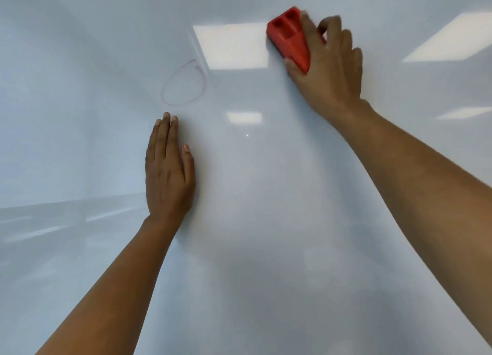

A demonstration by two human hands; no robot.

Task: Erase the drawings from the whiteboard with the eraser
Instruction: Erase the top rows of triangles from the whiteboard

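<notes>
Glossy whiteboard, ceiling-light reflections, faint drawing

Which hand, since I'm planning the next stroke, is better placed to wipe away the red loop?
Right. The right hand grips the eraser against the whiteboard, up and right of the loop. The left hand lies flat just below the loop, closer but holding nothing.

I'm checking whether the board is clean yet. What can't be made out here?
Head view only:
1. Eraser pad: hidden against the whiteboard under its red body.
2. Board under the right hand and left hand: covered, marks unseen.
3. Board edges: cut off by the frame.
4. Glare: may wash out faint lines beside the oval.
5. Right fingertips: motion-blurred.
</notes>
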